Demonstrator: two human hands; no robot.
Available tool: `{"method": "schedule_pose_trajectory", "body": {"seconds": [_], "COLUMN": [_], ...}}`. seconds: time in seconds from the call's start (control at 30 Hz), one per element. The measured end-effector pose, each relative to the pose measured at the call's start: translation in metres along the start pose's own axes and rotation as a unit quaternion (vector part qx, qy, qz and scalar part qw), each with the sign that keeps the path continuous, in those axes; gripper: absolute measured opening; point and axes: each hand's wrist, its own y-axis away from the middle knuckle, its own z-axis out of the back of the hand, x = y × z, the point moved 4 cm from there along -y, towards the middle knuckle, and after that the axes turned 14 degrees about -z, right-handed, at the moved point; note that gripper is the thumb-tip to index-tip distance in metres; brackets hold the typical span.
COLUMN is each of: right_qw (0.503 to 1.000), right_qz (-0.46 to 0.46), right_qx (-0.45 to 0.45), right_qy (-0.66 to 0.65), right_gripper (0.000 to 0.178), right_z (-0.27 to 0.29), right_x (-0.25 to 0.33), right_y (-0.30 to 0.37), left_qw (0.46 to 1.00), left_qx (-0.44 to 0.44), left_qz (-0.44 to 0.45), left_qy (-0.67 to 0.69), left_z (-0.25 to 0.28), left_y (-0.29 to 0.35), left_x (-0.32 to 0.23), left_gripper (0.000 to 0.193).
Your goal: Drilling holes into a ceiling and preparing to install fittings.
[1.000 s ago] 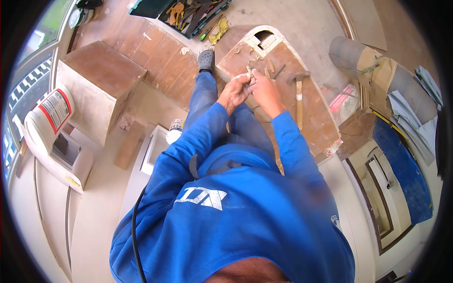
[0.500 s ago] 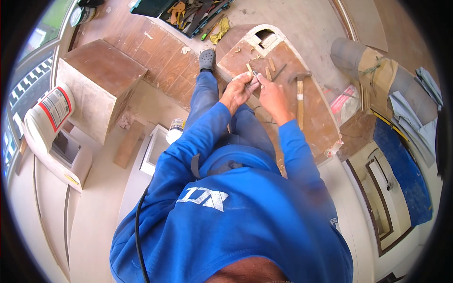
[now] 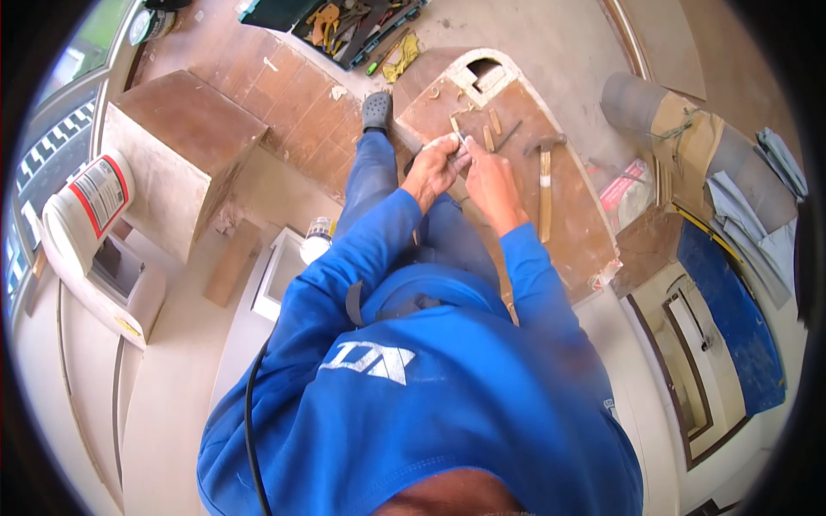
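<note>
My left hand is closed, with thumb and fingertips pinching a small pale wooden stick. Close against it, my right hand is closed round a thin grey metal blade; its handle is hidden in the fist. Both hands meet over the left part of a brown wooden panel. Short wooden sticks and a dark flat metal tool lie beyond the fingers. To the right rests a hammer with a wooden handle. Pale shavings are scattered near the panel's far end.
An open toolbox full of hand tools stands ahead, beside a yellow cloth. At left are a brown-topped box and a white bucket. A wrapped roll lies at right. A black cable runs along my left side.
Both hands stay together over the panel. My right hand and the blade have shifted slightly left, closer to my left fingertips.
</note>
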Motion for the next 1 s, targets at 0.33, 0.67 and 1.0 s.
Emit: {"method": "schedule_pose_trajectory", "body": {"seconds": [0.33, 0.67, 1.0], "right_qw": [1.0, 0.999, 0.998], "right_qz": [0.007, -0.026, -0.015], "right_qx": [-0.016, -0.04, 0.004], "right_qy": [0.01, -0.026, -0.064], "right_gripper": [0.035, 0.036, 0.034], "right_z": [-0.031, 0.007, 0.005], "right_x": [-0.006, -0.007, -0.002], "right_y": [-0.032, -0.019, 0.001], "left_qw": [0.996, 0.998, 0.998], "left_qx": [0.071, 0.047, -0.031], "left_qz": [0.021, 0.001, 0.004], "left_qy": [0.058, 0.05, 0.054], "left_z": [0.01, 0.0, -0.007], "left_y": [-0.011, -0.001, 0.002], "left_x": [0.003, -0.002, -0.001], "left_gripper": [0.015, 0.012, 0.005]}}
